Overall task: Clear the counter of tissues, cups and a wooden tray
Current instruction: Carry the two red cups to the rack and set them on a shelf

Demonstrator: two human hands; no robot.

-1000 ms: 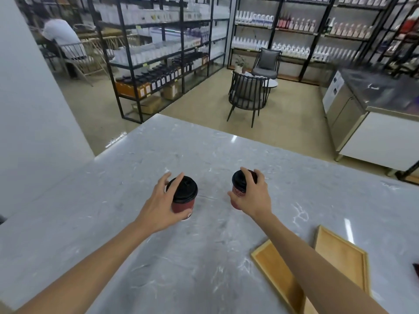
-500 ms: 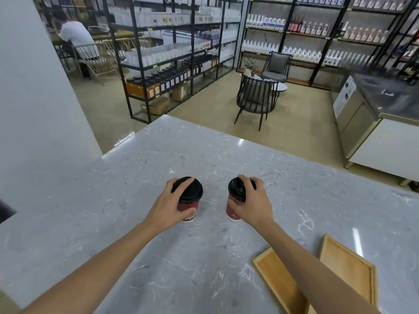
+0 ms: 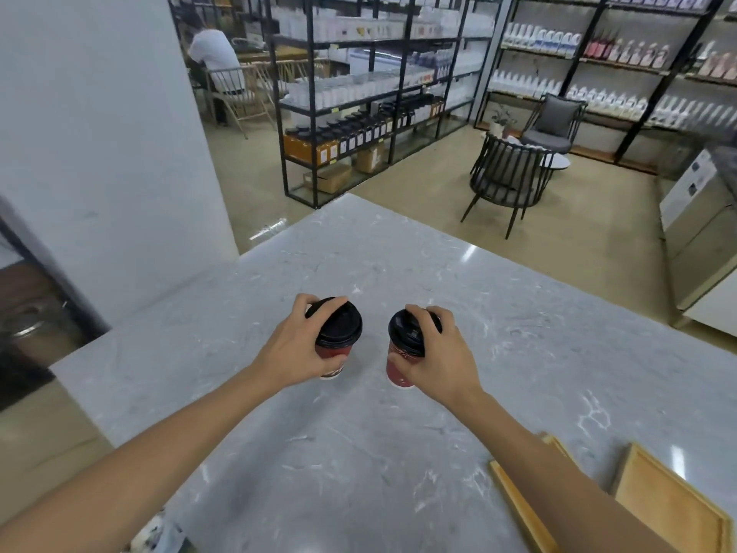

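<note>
Two red paper cups with black lids are side by side over the grey marble counter [image 3: 399,265]. My left hand [image 3: 293,353] wraps the left cup [image 3: 337,333] from its left side. My right hand [image 3: 442,361] grips the right cup [image 3: 402,349] from its right side, and this cup tilts slightly. Whether the cups touch the counter I cannot tell. A wooden tray [image 3: 670,496] lies at the bottom right, partly hidden by my right forearm. No tissues show.
The counter's left edge drops to a floor and a white wall [image 3: 99,133]. Beyond the far edge stand a dark chair [image 3: 506,177], black shelving [image 3: 359,93] with bottles, and a steel cabinet [image 3: 702,217] at right. A person sits far back left.
Both hands have drawn the cups slightly nearer to me and closer together. The view has swung left, so the tray now sits further into the bottom right corner.
</note>
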